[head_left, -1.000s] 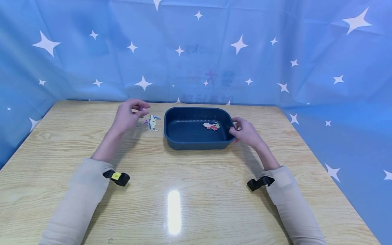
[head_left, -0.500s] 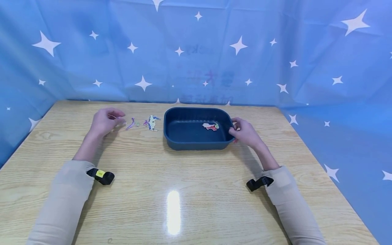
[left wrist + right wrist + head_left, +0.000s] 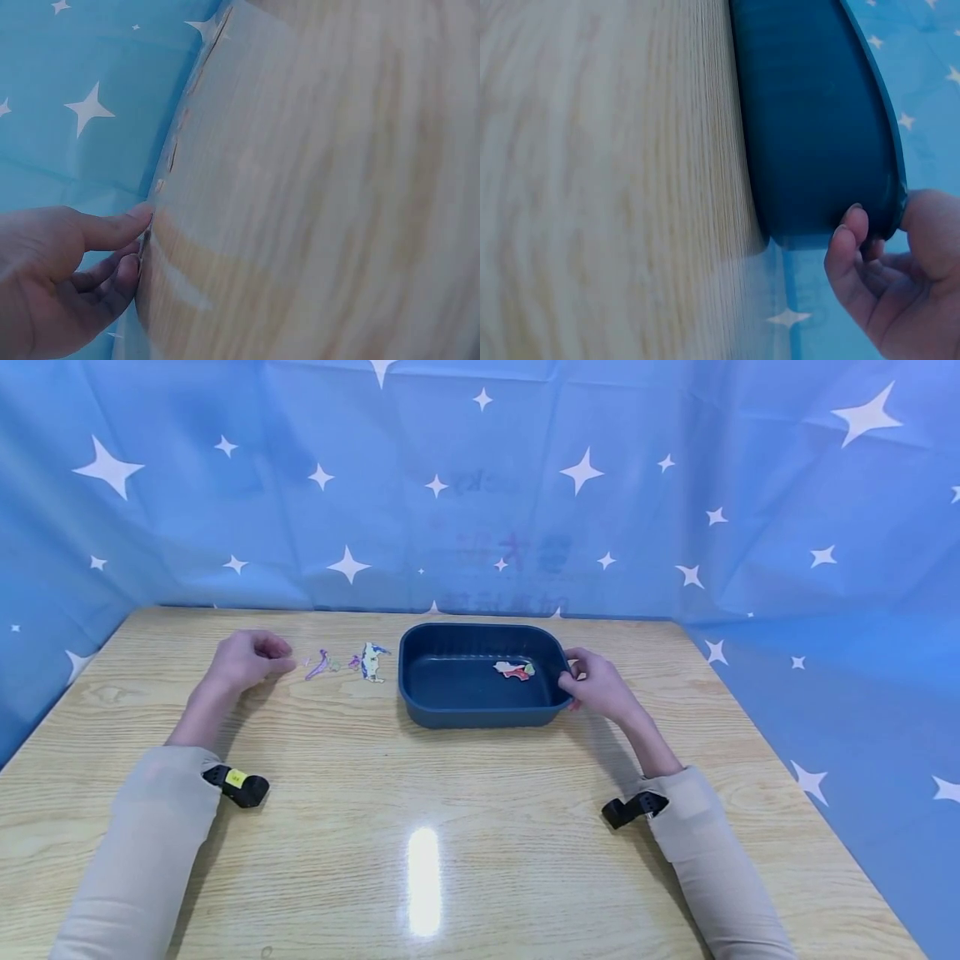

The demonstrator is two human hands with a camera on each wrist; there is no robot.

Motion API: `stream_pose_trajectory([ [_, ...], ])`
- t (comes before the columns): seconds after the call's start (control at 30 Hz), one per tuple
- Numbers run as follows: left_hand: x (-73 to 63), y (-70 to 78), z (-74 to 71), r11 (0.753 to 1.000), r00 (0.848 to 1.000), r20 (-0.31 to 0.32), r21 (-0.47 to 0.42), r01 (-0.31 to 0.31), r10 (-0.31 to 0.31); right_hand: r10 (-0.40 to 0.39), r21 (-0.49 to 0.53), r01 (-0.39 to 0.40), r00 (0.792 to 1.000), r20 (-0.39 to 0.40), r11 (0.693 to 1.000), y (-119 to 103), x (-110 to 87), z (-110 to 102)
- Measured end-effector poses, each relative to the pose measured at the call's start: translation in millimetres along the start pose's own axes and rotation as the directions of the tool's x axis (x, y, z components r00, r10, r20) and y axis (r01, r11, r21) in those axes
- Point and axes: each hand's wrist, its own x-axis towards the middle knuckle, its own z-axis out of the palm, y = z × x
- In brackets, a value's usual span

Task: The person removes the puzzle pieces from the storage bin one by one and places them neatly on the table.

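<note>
My left hand point(image 3: 251, 658) is low over the far left of the table, thumb and fingers curled together. In the left wrist view, thumb and fingers point(image 3: 116, 285) pinch the edges of a thin dark flat piece point(image 3: 145, 241), mostly hidden. To its right lie a purple curved piece point(image 3: 318, 665), a small pale green piece point(image 3: 334, 666), a small purple piece point(image 3: 355, 662) and a larger cream-and-blue piece point(image 3: 371, 662). My right hand point(image 3: 596, 681) grips the right end wall of a dark blue box point(image 3: 483, 718), thumb at the rim and fingers outside.
Inside the box lie several flat pieces, including a red-and-white one point(image 3: 513, 669) and a green one. The wooden table point(image 3: 337, 827) ends at a blue curtain with white stars point(image 3: 450, 485). Each wrist wears a black camera point(image 3: 240, 785).
My left hand has moved left from beside the cream-and-blue piece and come down lower, uncovering the purple curved piece and the pale green one. The right hand and box stay put.
</note>
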Motion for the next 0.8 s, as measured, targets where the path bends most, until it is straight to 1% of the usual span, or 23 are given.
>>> stream_pose_trajectory([
  [0.1, -1.8, 2.6, -0.6, 1.000, 1.000, -0.016, -0.014, -0.002, 0.002, 0.003, 0.003, -0.003, 1.000, 0.005, 1.000, -1.1, 0.0, -0.5],
  [0.2, -3.3, 8.8, 0.2, 0.999, 0.998, -0.061, -0.034, -0.027, 0.025, 0.008, 0.001, -0.008, 1.000, 0.006, 1.000, -1.8, -0.3, -0.6],
  [0.33, -4.5, 23.9, 3.1, 0.994, 0.989, -0.127, -0.071, -0.080, 0.071, 0.013, -0.003, -0.013, 1.000, 0.008, 1.000, -2.7, -0.8, -0.8],
  [0.43, -5.7, 40.2, 7.4, 0.988, 0.984, -0.145, -0.101, -0.120, 0.105, 0.014, -0.007, -0.014, 1.000, 0.008, 1.000, -3.9, -1.5, -1.0],
  [0.53, -7.0, 58.9, 15.0, 0.977, 0.977, -0.139, -0.116, -0.179, 0.162, 0.009, -0.013, -0.009, 1.000, 0.006, 1.000, -4.7, -1.8, -1.4],
  [0.6, -6.7, 71.0, 22.2, 0.965, 0.970, -0.128, -0.137, -0.223, 0.206, 0.004, -0.011, -0.003, 1.000, 0.007, 1.000, -5.4, -1.8, -1.8],
  [0.7, -4.9, 88.4, 36.3, 0.947, 0.959, -0.107, -0.158, -0.279, 0.264, 0.000, -0.011, 0.001, 1.000, 0.011, 1.000, -5.0, -1.9, -2.2],
  [0.8, -4.1, 106.4, 51.2, 0.929, 0.947, -0.087, -0.185, -0.319, 0.308, -0.002, -0.015, 0.003, 1.000, 0.012, 1.000, -4.6, -1.7, -2.3],
])
